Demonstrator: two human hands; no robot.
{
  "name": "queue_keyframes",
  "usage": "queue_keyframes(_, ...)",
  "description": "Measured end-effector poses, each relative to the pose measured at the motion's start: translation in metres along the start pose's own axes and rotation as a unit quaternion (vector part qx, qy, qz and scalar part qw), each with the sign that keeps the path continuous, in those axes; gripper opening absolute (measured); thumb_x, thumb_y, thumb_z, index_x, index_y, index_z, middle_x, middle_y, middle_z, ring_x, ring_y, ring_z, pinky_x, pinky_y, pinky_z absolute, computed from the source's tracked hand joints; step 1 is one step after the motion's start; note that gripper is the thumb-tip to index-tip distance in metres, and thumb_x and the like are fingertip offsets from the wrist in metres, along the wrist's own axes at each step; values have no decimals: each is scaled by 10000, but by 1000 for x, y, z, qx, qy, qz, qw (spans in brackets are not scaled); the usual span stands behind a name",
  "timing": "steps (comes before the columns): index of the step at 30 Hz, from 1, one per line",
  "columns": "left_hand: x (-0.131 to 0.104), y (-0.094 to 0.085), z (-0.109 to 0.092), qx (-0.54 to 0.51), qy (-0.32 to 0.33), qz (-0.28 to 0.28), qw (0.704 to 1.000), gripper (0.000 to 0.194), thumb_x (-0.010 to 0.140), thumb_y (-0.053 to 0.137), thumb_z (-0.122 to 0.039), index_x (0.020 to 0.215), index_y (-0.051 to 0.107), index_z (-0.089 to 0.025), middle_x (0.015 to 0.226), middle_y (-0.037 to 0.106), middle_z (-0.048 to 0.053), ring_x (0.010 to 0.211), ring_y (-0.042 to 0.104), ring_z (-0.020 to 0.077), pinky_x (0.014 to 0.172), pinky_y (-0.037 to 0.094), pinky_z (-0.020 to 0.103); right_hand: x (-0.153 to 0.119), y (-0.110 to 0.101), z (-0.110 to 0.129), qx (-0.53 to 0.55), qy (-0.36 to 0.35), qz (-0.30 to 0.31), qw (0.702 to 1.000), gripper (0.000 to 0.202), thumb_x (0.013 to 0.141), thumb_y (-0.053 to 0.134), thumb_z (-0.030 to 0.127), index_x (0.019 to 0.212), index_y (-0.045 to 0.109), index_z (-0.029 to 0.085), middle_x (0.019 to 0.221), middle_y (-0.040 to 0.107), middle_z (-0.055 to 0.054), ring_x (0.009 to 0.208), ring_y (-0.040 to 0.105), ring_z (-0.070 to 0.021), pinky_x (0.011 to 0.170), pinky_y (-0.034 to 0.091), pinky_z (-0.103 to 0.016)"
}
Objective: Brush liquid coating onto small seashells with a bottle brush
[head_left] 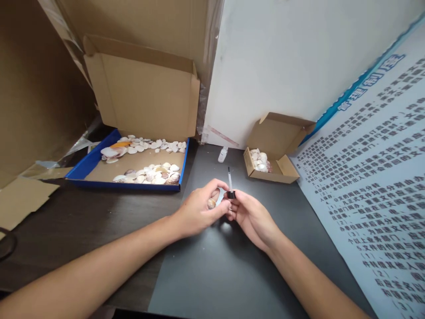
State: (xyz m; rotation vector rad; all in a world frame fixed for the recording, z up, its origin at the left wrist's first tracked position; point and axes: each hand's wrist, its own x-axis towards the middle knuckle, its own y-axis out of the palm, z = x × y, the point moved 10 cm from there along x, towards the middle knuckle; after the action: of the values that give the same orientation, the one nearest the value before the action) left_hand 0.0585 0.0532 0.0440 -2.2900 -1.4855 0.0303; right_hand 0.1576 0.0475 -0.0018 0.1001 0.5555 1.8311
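My left hand (197,210) is curled around a small brown-and-cream spiral seashell (211,203), which shows between its thumb and fingers. In my right hand (252,217) is a brush cap (231,194): a black cap with a pale stem and a dark bristle tip, pointing upward. The fingertips of both hands meet close to the cap; I cannot tell whether the left ones grip it too. A small clear bottle with a white label (222,155) stands beyond the hands on the dark grey mat (199,274).
At the back left, a blue-edged cardboard box (133,185) lies with its lid up, holding many white and brownish shells (156,173). A smaller open carton (274,177) with shells (260,160) stands back right. A printed panel (372,177) bounds the right side.
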Motion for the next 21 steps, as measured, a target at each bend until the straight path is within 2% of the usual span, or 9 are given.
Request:
queue_keyframes(5,0,5,15,-152,-54,29,986,109,881,362,-227,971,423,-218,667,329,-77,548,280,107,525,275,242,0,-8,-3,95,37,-22,995,340,778,775,480,868,706,159,771,665,-17,680,611,-122,605,472,-233)
queue_keyframes(9,0,19,31,-252,-117,61,959,88,849,362,-202,927,386,-237,712,358,-80,510,244,82,474,249,217,-2,-7,1,117,33,-17,992,320,785,765,476,831,703,165,698,610,12,655,586,-116,635,501,-239)
queue_keyframes(14,0,30,34,-320,-158,75,931,109,837,401,-175,920,381,-243,686,314,-100,482,208,61,453,255,196,-5,-7,4,128,37,-16,991,320,811,725,496,786,686,180,624,507,34,619,528,-120,633,491,-252)
queue_keyframes(17,0,32,34,-341,-163,71,923,142,828,433,-146,928,389,-237,699,336,-102,480,250,47,463,316,197,-5,-6,5,136,36,-1,990,314,839,694,488,767,667,183,615,490,36,602,509,-115,618,470,-250)
queue_keyframes(21,1,29,34,-353,-154,61,921,223,830,521,-124,989,407,-230,757,433,-85,546,408,55,530,411,228,-6,-8,8,80,27,10,996,293,826,704,471,794,662,183,726,622,-4,685,610,-143,655,489,-268)
